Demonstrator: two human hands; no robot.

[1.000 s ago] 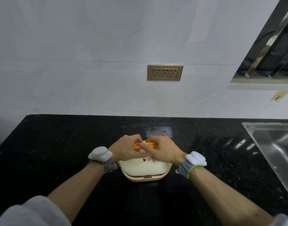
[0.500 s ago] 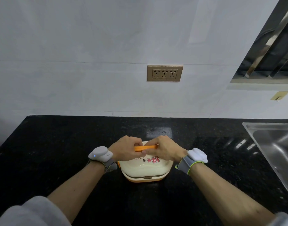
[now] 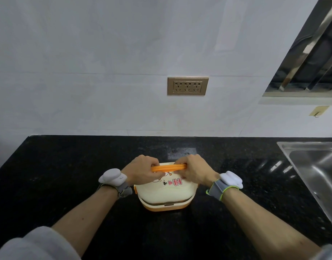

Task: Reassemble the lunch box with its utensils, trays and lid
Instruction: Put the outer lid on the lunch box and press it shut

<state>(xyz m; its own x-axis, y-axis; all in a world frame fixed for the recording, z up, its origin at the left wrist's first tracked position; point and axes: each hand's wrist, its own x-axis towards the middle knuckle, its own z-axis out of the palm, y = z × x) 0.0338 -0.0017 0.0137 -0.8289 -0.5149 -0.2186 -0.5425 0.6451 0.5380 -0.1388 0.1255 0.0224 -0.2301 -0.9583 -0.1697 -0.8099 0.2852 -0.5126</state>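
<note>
A cream lunch box [image 3: 166,192] with an orange base stands on the black counter [image 3: 67,175] in front of me, its lid on and a small front latch showing. An orange handle [image 3: 169,168] arches over the lid. My left hand [image 3: 140,170] grips the handle's left end with curled fingers. My right hand [image 3: 196,170] grips its right end the same way. A cartoon print and red letters show on the lid between my hands. No loose utensils or trays are in sight.
A steel sink [image 3: 319,171] is set into the counter at the right. A white tiled wall with a brass socket plate [image 3: 187,86] rises behind the counter. A window frame [image 3: 308,59] sits at the upper right.
Both hands have stayed on the orange handle and shifted it slightly toward me over the lid. More of the lid's print shows now.
</note>
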